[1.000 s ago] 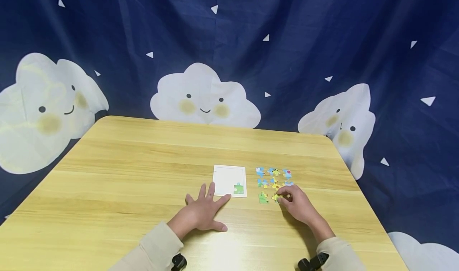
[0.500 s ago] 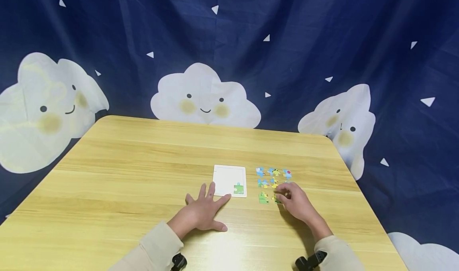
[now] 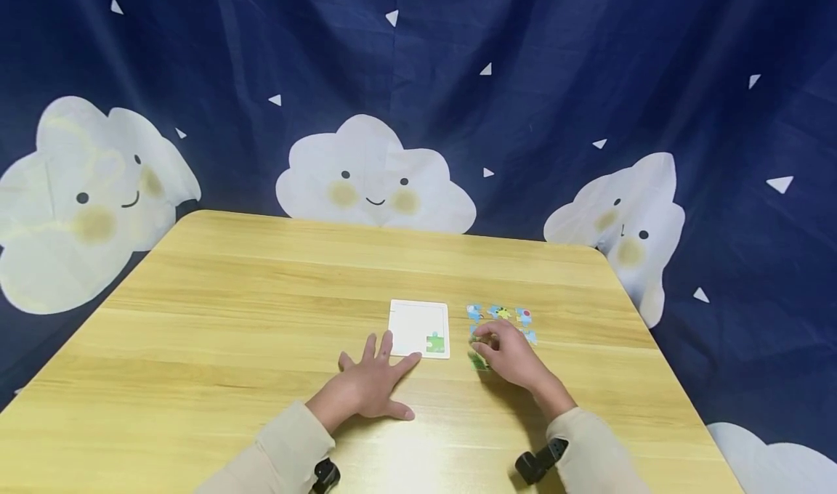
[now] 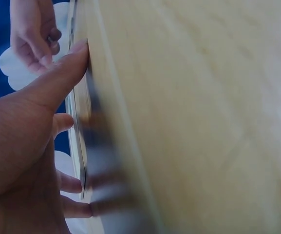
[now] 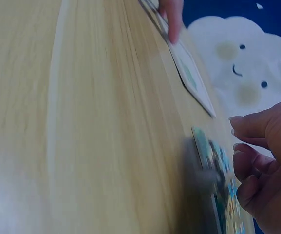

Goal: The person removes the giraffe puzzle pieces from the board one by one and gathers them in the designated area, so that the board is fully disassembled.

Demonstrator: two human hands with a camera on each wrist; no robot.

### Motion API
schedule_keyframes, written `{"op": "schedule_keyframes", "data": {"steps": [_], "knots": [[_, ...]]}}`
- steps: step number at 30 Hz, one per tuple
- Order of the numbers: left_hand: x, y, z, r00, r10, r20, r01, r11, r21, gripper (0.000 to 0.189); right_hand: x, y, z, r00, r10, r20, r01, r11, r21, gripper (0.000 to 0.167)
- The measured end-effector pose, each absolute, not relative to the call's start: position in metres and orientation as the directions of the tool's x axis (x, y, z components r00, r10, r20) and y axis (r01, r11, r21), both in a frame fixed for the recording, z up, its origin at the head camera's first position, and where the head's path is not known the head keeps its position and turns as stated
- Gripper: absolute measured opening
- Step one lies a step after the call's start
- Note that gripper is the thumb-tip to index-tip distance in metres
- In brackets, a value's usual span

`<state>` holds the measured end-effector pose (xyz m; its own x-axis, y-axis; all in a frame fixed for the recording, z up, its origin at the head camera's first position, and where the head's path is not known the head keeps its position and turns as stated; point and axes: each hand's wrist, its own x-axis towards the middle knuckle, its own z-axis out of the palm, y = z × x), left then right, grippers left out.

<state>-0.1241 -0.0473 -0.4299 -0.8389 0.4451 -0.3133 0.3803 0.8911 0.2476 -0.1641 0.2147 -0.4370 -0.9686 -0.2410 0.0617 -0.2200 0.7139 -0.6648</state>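
Note:
In the head view, my left hand (image 3: pixel 369 385) lies with fingers spread at the lower left edge of a white puzzle tray (image 3: pixel 412 320). A green jigsaw piece (image 3: pixel 435 344) sits in the tray's lower right corner. My right hand (image 3: pixel 513 356) hovers over the loose pieces, fingers loosely bent, fingertips above the left column. In the right wrist view, a gap shows between thumb and fingers of the right hand (image 5: pixel 267 156), with nothing visible in it. A green piece (image 3: pixel 479 363) lies under its shadow. The hand hides several middle and lower pieces.
Blue-and-yellow jigsaw pieces (image 3: pixel 502 312) form a row behind the right hand, with a red-dotted piece (image 3: pixel 524 316) at its right end. All lie on a wooden table (image 3: pixel 261 298). Behind it hangs a dark blue curtain (image 3: pixel 523 116) with white clouds.
My right hand has lifted from the lower middle piece and moved left across the loose pieces. The left hand and the tray have stayed where they were.

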Motion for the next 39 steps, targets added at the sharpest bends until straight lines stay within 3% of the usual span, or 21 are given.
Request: {"op": "schedule_keyframes", "data": {"steps": [13,28,39], "knots": [[-0.125,-0.049,-0.43,-0.834,0.44,-0.333,0.377,0.895,0.24,0.09,-0.179,0.169,-0.437,-0.913,-0.407,0.036,-0.348,0.73,-0.588,0.024],[-0.124,-0.047,-0.428,-0.836,0.448,-0.316,0.393,0.892,0.225,0.09,-0.181,0.158,-0.442,-0.914,-0.405,-0.001,-0.341,0.771,-0.538,0.025],[-0.125,-0.047,-0.427,-0.836,0.444,-0.323,0.392,0.894,0.215,0.09,-0.182,0.153,-0.444,-0.931,-0.364,0.04,-0.313,0.733,-0.604,0.025]]}}
